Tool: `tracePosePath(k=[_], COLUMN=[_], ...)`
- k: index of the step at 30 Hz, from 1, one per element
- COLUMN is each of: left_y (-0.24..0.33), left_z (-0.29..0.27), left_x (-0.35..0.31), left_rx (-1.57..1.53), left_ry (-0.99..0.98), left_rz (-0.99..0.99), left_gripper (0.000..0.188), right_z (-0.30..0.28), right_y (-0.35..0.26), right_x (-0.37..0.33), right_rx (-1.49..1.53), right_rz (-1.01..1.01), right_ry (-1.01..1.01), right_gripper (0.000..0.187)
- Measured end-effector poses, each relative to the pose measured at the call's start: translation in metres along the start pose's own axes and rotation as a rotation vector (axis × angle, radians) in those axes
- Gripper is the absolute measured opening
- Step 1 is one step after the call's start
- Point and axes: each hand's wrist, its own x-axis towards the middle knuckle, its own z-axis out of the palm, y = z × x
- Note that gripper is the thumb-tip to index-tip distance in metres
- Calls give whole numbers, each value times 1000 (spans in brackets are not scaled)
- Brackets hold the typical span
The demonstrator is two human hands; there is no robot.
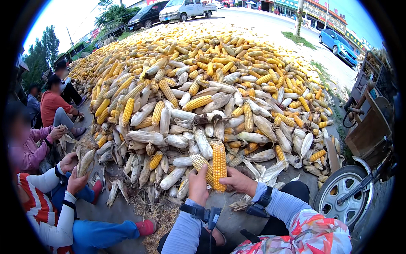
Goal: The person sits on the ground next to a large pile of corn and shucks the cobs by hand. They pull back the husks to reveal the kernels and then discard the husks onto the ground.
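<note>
Two bare corn cobs meet in front of me, at the near foot of a big heap of corn point(203, 101). Closed around the lower part of the paler corn cob point(200, 164) is my left hand point(197, 187), its thumb pointing up along the kernels. My right hand point(240, 181) grips the bright yellow corn cob point(219, 163) near its lower end, and that cob stands almost upright. The cobs appear to touch side by side. Both wrists carry dark straps with small devices.
Dry husks and loose kernels point(163, 220) lie on the ground near my feet. At left, a person in a striped top holds a husk-covered ear point(86, 163); several other people sit beyond. A vehicle wheel point(341, 194) stands close on my right. Parked vehicles point(184, 10) are behind the heap.
</note>
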Motion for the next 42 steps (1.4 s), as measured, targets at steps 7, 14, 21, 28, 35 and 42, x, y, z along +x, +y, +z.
tracePosePath(k=[7,14,21,28,35,42], left_y=[30,51,39,35,29,24], left_z=[8,-11,3,-1,6,19], left_x=[-1,6,5,19,19,10], left_rx=[27,4,21,38,49,81], left_ry=[57,128,14,22,7,-16], left_rz=[214,288,191,168,151,163], left_gripper=[26,30,32,31,29,26], right_z=[-13,-33,-42,-136,-197,-110], right_y=[0,29,170,34,-218,-76], right_x=[12,-12,-52,-17,-12,-7], right_rx=[415,-326,-541,-754,186,-399], right_rz=[-102,420,970,651,-1076,-98], right_ry=[276,447,-222,129,914,438], right_gripper=[36,36,36,38,33,36])
